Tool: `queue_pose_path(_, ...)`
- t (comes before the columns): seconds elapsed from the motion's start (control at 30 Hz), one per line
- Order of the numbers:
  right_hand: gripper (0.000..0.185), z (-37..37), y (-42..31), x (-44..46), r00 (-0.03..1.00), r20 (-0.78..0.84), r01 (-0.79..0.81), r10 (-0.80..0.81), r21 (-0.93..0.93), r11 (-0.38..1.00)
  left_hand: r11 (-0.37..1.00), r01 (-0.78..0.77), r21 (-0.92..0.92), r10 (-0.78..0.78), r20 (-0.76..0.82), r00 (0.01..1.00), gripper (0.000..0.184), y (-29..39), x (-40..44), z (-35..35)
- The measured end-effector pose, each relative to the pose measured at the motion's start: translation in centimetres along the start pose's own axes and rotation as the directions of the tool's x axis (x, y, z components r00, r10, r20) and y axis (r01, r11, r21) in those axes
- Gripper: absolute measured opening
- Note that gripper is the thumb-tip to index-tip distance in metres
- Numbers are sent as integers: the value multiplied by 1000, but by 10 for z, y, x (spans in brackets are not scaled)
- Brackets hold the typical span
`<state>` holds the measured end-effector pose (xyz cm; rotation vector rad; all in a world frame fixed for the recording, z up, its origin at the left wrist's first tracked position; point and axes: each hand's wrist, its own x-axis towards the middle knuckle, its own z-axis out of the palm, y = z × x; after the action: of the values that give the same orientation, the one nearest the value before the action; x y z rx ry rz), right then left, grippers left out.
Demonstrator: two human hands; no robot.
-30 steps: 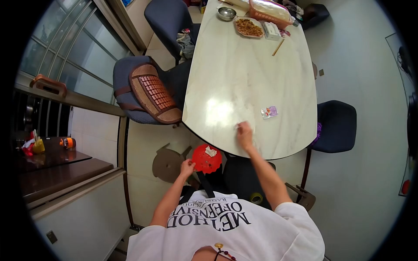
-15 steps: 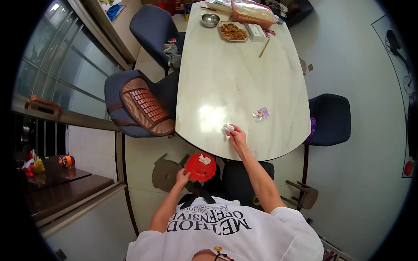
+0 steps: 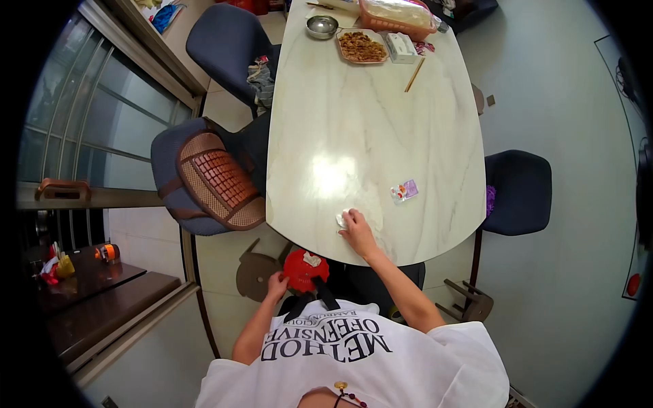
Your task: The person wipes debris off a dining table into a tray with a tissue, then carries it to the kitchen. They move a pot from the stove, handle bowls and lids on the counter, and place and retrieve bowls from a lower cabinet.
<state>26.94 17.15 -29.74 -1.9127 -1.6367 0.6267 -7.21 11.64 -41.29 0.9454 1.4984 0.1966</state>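
My right hand (image 3: 358, 233) is closed around a crumpled white tissue (image 3: 341, 218), pressed to the near end of the marble-patterned table (image 3: 320, 122). Below the table's left front edge, my left hand (image 3: 277, 283) grips the rim of a red plate (image 3: 296, 270). On that plate lies another crumpled tissue (image 3: 312, 260). A small purple and clear packet (image 3: 404, 192) rests on the tabletop to the right of my right hand.
At the far end stand a metal bowl (image 3: 322, 27), a plate of brown food (image 3: 361, 46), a tissue box (image 3: 400, 49), chopsticks (image 3: 414, 75) and a pink basket (image 3: 394, 26). Chairs flank the table, one with a woven back cushion (image 3: 221, 180). A stool (image 3: 258, 275) stands at front left.
My right hand has come down from just above the tabletop and now presses the tissue on it, slightly nearer and to the left. The red plate has shifted a little toward me and left.
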Motion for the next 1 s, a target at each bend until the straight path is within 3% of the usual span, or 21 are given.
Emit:
queue_pose_path(0.03, 40, 6, 5, 4, 1000, -3, 24, -24, -14, 1000, 1000, 22, 22, -22, 1, 1000, 23, 10, -2, 1)
queue_pose_path(0.07, 27, 12, 10, 8, 987, -64, 144, -149, -83, 986, 998, 46, 44, -46, 0, 999, 24, 17, -9, 1)
queue_pose_path(0.17, 17, -19, 38, 40, 985, -166, -27, 48, 125, 992, 997, 68, 24, -68, -8, 998, 26, 25, -13, 3)
queue_pose_path(0.23, 11, -59, 56, 69, 918, -334, -191, 213, 100, 977, 997, 83, -3, -83, -18, 996, 28, 24, -13, 4)
queue_pose_path(0.3, 9, -72, 81, 87, 920, -285, -264, 269, 57, 963, 994, 113, 7, -113, -15, 993, 28, 26, -13, 5)
queue_pose_path(0.4, 12, -50, 84, 86, 961, -271, -93, 59, -114, 989, 991, 100, 87, -100, -5, 995, 29, 37, -14, 6)
queue_pose_path(0.6, 12, -43, 75, 68, 989, -143, 27, -35, -55, 998, 981, 196, 5, -196, -30, 980, 28, 43, -6, 12)
queue_pose_path(0.7, 11, -73, 112, 132, 984, -177, -47, 29, -96, 994, 985, 108, 131, -102, -49, 994, 27, 101, -27, 17)
queue_pose_path(0.77, 12, -94, 144, 172, 910, -384, -180, 155, -30, 983, 978, 145, 151, -137, -62, 989, 27, 94, -21, 17)
queue_pose_path(0.83, 13, -125, 169, 208, 763, -602, -262, 236, 46, 964, 982, 163, 96, -155, -77, 985, 27, 64, -8, 18)
queue_pose_path(1.0, 14, -154, 239, 266, 596, -597, -605, 537, 106, 789, 972, 226, -59, -231, -94, 968, 30, 31, -1, 21)
